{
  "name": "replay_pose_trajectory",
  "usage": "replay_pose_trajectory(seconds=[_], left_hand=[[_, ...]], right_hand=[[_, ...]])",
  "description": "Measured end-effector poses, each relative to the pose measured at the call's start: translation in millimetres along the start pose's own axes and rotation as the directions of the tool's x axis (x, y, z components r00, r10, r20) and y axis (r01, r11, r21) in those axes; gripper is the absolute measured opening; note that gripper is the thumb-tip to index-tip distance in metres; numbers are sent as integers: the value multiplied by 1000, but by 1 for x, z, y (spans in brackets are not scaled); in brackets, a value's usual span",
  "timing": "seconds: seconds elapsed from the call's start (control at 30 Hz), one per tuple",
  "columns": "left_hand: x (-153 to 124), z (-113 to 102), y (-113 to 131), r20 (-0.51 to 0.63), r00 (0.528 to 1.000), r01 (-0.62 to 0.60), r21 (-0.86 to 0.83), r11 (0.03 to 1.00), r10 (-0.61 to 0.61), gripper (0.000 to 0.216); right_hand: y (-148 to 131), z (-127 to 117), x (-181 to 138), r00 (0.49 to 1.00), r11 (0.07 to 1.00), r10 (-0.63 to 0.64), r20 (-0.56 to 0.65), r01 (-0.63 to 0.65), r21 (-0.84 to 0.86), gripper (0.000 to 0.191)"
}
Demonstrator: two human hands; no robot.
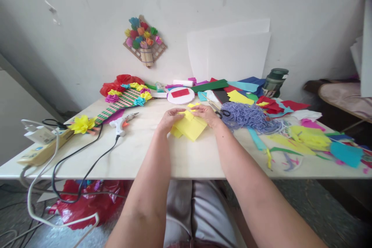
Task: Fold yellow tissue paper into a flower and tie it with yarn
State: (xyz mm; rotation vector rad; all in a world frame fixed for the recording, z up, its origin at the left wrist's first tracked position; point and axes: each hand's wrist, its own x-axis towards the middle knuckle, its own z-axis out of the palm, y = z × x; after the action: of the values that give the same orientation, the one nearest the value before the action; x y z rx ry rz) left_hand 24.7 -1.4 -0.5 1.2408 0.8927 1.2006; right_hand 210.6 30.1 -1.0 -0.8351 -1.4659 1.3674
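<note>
- Pinching yellow paper with fingers of left hand and right hand.
- Seemingly shaping it, not yet matching the finished yellow flower.
- Leaving glue gun untouched.

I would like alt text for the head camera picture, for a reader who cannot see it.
A person's left hand and right hand hold yellow paper over a white table. A glue gun lies to the left; purple yarn and paper scraps lie to the right. A flower decoration hangs on the wall behind.
</note>
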Motion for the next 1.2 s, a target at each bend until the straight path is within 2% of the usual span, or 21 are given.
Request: replay_pose_trajectory(seconds=[0.1, 0.47, 0.63, 0.83, 1.07, 1.2], left_hand=[[0, -1, -1, 9, 1000, -13, 26, 1000, 13, 53], [2, -3, -4, 26, 999, -25, 178, 984, 21, 50], [6, -6, -8, -65, 998, 20, 230, 973, -5, 40], [9, -6, -11, -180, 983, 23, 257, 966, 25, 36], [10, -5, -10, -255, 967, 100, 370, 923, -3, 40], [6, -2, -5, -262, 964, 154, 373, 915, -55, 52]], right_hand=[[1, -1, 1, 1000, 1000, 26, 1, -26, -5, 37], [4, -3, 3, 996, 993, 45, -81, -53, -104, 26], [3, -3, 5, 992, 994, 14, -123, -27, -106, 24], [1, -2, 4, 990, 993, 0, -143, -17, -116, 24], [2, -2, 5, 987, 990, -7, -161, -16, -139, 23], [1, -1, 4, 989, 989, 9, -149, -30, -143, 25]])
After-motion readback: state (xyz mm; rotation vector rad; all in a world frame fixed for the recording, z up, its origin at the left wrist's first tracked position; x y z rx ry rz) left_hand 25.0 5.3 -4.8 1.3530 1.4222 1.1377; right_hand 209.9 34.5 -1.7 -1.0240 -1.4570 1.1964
